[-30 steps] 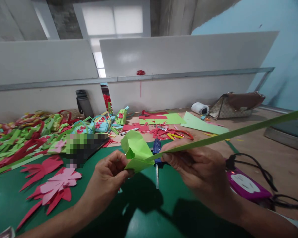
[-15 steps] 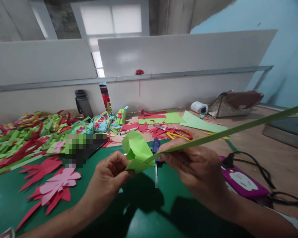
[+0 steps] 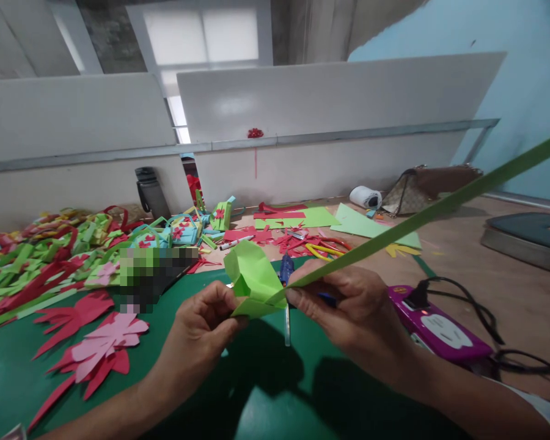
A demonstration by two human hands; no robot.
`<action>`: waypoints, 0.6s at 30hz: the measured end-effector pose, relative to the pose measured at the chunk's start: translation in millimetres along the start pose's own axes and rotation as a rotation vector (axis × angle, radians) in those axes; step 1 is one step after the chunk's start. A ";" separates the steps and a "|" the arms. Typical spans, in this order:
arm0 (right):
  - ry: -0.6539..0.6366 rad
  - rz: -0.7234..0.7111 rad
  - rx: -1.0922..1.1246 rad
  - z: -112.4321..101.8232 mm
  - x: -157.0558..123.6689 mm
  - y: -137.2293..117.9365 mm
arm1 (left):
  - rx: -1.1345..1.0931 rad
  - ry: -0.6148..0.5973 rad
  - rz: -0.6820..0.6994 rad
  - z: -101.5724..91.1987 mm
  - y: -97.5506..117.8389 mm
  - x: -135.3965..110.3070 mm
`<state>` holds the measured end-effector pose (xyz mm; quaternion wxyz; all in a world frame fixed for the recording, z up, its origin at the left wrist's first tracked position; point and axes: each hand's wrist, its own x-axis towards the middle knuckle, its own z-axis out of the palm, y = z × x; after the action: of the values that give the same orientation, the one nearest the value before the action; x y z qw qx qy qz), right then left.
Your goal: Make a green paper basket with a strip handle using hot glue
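My left hand (image 3: 200, 330) pinches the lower edge of a folded light-green paper piece (image 3: 252, 276) held above the dark green mat (image 3: 266, 391). My right hand (image 3: 348, 308) is closed on a long green paper strip (image 3: 421, 217), whose near end meets the folded piece. The strip slants up and away to the right edge of the view. Behind the fingers a blue glue gun (image 3: 286, 272) lies on the mat, partly hidden.
Red and pink paper flowers (image 3: 96, 342) lie on the mat at left, behind them a heap of green and red strips (image 3: 41, 256). A purple power strip (image 3: 435, 327) with black cables sits right. Scissors (image 3: 325, 249), paper sheets, a bottle (image 3: 149, 190) and a bag (image 3: 431, 186) stand farther back.
The far end of the green strip has swung upward. My right hand has shifted slightly left; the left hand and folded piece stay almost still.
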<state>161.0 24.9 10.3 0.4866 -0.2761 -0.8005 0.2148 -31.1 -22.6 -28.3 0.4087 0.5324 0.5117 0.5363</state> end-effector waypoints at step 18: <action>0.058 -0.122 -0.131 2.5 -1.6 4.3 | 0.035 -0.008 -0.016 3.6 -0.5 1.8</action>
<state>160.3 26.9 5.5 0.5026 -0.2642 -0.8137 0.1243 -27.8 -20.3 -28.9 0.4056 0.5374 0.5236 0.5220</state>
